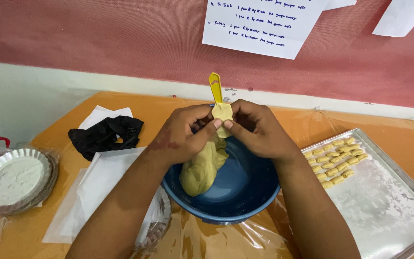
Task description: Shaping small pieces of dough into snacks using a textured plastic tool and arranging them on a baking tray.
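Note:
Over a blue bowl, my left hand and my right hand meet. Both pinch a small lump of yellow dough pressed into a yellow plastic scoop, whose handle sticks up between the thumbs. A long mass of yellow dough hangs from under my left hand and rests inside the bowl against its left wall. Which hand carries the scoop's weight is hard to tell; the fingertips of both touch the dough on it.
A metal tray at the right is dusted with flour and holds several small shaped dough pieces. At the left lie a black glove, white paper sheets and a foil dish of flour. Plastic film covers the orange table.

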